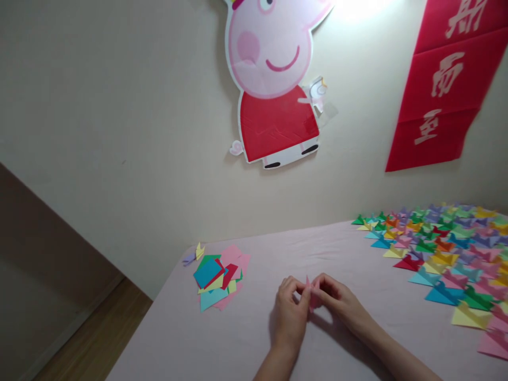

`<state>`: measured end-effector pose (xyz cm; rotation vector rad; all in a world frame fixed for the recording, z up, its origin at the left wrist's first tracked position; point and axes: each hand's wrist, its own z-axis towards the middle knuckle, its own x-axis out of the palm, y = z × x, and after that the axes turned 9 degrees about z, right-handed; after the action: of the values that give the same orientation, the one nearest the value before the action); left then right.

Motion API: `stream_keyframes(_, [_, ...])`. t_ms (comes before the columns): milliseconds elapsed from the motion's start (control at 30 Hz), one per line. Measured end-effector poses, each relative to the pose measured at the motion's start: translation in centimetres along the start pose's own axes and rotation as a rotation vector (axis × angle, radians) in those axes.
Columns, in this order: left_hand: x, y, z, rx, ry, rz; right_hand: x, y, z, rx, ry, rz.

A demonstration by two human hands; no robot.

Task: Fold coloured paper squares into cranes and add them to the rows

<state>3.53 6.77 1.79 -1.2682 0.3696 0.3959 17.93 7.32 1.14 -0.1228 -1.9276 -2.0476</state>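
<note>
A small pink folded paper piece [314, 300] is held upright between my two hands, just above the pale pink sheet [254, 349]. My left hand [291, 307] pinches its left side between thumb and fingers. On the opposite side, the thumb and forefinger of my right hand [337, 301] close on the paper. A thin point of the piece sticks up between the fingertips. Its lower folds are partly covered by the fingers.
Left of my hands lies a loose pile of coloured paper [210, 275]. Behind it sit a yellow folded paper [199, 250] and a purple one [189, 259]. Many folded paper birds [444, 259] stand in rows at right. A wall [159, 159] rises behind the sheet.
</note>
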Motion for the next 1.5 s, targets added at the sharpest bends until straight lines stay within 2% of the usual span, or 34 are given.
stream_keyframes(133, [0.2, 0.5, 0.2, -0.101, 0.056, -0.191, -0.4, -0.2, 0.0, -0.004, -0.074, -0.072])
stream_keyframes(233, [0.4, 0.6, 0.3, -0.121, 0.109, -0.250, -0.7, 0.0, 0.0, -0.032, -0.129, -0.088])
stream_keyframes(333, [0.4, 0.6, 0.2, -0.085, 0.111, -0.191, -0.6, 0.4, 0.0, -0.058, -0.135, -0.080])
stream_keyframes(567, [0.2, -0.2, -0.2, 0.010, 0.098, 0.000, -0.5, 0.7, -0.1, -0.032, -0.053, 0.065])
stream_keyframes(767, [0.6, -0.6, -0.5, 0.076, 0.125, 0.097, -0.9, 0.2, 0.1, -0.081, -0.170, 0.073])
stream_keyframes(967, [0.7, -0.3, -0.5, 0.070, 0.120, 0.146, -0.9, 0.0, 0.3, -0.089, -0.235, 0.090])
stream_keyframes(1133, [0.8, 0.0, -0.5, 0.039, 0.121, 0.163, -1.0, 0.1, 0.4, -0.090, -0.250, 0.126])
stream_keyframes(1233, [0.6, -0.2, -0.5, 0.073, 0.127, 0.186, -1.0, 0.2, 0.2, -0.068, -0.260, 0.134])
stream_keyframes(1367, [0.1, -1.2, -0.6, 0.097, 0.038, 0.105, -0.6, 0.6, 0.0, -0.092, -0.277, 0.091])
stream_keyframes(1500, [-0.3, -2.0, -0.7, 0.122, -0.062, 0.030, 0.0, 0.9, -0.1, -0.088, -0.215, 0.015])
